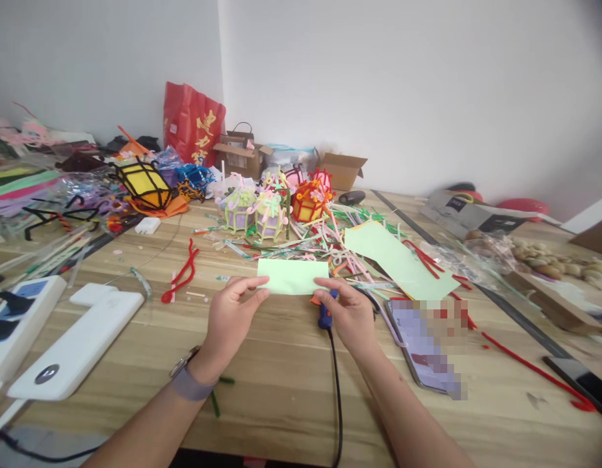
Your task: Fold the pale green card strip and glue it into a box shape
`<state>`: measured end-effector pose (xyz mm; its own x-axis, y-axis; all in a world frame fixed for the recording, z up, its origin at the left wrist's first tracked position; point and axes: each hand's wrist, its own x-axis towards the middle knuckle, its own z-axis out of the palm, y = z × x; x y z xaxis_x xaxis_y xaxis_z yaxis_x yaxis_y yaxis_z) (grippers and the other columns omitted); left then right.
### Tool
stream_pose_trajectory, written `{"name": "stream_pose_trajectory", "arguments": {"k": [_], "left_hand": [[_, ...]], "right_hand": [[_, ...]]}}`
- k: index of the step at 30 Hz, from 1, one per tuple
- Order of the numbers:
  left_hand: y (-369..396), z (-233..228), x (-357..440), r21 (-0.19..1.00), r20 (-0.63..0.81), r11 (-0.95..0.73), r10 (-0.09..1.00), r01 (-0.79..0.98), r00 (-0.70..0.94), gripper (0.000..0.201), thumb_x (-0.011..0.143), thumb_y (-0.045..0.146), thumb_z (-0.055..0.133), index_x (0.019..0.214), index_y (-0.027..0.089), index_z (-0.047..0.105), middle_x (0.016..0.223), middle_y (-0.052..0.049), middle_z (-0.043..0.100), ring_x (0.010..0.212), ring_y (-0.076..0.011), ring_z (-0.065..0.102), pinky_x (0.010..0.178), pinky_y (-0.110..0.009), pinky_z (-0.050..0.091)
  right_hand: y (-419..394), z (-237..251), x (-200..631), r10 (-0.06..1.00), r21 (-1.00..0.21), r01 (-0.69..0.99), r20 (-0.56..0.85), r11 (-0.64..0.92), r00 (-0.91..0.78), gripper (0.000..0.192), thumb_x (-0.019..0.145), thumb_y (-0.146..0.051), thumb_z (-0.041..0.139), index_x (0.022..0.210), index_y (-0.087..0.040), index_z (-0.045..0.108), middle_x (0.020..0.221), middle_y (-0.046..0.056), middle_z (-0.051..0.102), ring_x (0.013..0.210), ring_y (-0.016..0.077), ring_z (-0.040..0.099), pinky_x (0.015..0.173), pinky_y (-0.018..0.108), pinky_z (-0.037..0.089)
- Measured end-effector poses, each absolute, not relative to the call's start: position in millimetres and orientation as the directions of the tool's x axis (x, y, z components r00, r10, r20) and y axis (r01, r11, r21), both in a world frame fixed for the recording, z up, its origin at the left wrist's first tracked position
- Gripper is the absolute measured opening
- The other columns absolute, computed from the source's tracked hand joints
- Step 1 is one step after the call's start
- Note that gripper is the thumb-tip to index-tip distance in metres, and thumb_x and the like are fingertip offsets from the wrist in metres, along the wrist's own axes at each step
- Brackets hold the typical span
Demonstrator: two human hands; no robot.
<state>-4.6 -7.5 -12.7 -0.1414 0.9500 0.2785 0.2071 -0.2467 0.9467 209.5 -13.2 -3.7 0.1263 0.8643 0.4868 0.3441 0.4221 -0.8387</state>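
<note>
Over the middle of a wooden table, two hands hold up a small light green paper. The left hand pinches its left end between the thumb and a finger. The right hand pinches the other end the same way. The paper is flat and stretched out sideways between them. A watch band goes around the left wrist.

Just beside the right hand is a blue tool with a black cord that runs down to the table's near edge. The hand hides part of the tool, so I cannot tell if they touch.

Bigger green sheets lie to the right, with red fuzzy sticks on top. Below the sheets is a phone, and part of its screen is blurred.

Behind the paper is a messy pile of thin strips. Little purple and green lanterns stand near it, next to a red lantern with yellow sides. A yellow lantern with dark bars sits farther left. On the near left are a white power bank and a white power strip.
</note>
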Motion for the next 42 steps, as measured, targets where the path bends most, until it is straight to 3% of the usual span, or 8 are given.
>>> {"name": "stream_pose_trajectory", "arguments": {"k": [5,16,28,42], "left_hand": [[-7.0,-16.1,-2.8,0.935,0.338,-0.308,0.924,0.177,-0.179,0.018,0.074,0.034,0.072,0.090,0.026,0.076,0.094,-0.002,0.070,0.092,-0.0198,0.062,0.082,-0.031,0.045],[-9.6,-9.5,-3.0,0.920,0.341,-0.283,0.919,0.270,-0.196,0.015,0.076,0.032,0.070,0.088,0.025,0.075,0.087,0.000,0.070,0.082,-0.0181,0.061,0.079,-0.032,0.046],[-9.9,-8.3,-3.2,0.802,0.526,-0.440,0.841,0.404,-0.128,0.011,0.079,0.028,0.068,0.088,0.024,0.073,0.089,-0.002,0.071,0.088,-0.0198,0.062,0.082,-0.033,0.048],[-14.4,-6.9,0.1,0.774,0.589,-0.495,0.792,0.395,-0.161,0.004,0.078,0.027,0.068,0.080,0.025,0.071,0.084,-0.001,0.071,0.088,-0.0200,0.062,0.084,-0.035,0.047]], "right_hand": [[-12.8,-6.8,208.7,0.842,-0.824,0.345,0.520,0.449,0.147,0.013,0.077,-0.031,0.069,0.088,-0.027,0.076,0.081,0.002,0.070,0.077,0.0186,0.064,0.074,0.033,0.049],[-10.6,-12.5,209.4,0.777,-0.730,0.420,0.623,0.538,0.087,0.014,0.079,-0.030,0.070,0.092,-0.030,0.075,0.085,0.002,0.069,0.083,0.0190,0.063,0.078,0.034,0.050],[-10.0,-10.9,210.0,0.716,-0.669,0.456,0.691,0.587,0.093,0.013,0.082,-0.026,0.068,0.091,-0.030,0.075,0.082,0.001,0.069,0.081,0.0183,0.063,0.077,0.034,0.049],[-13.0,-9.2,206.2,0.680,-0.643,0.487,0.722,0.590,0.128,0.008,0.082,-0.027,0.066,0.083,-0.028,0.074,0.080,0.001,0.070,0.080,0.0187,0.063,0.076,0.034,0.050]]}}
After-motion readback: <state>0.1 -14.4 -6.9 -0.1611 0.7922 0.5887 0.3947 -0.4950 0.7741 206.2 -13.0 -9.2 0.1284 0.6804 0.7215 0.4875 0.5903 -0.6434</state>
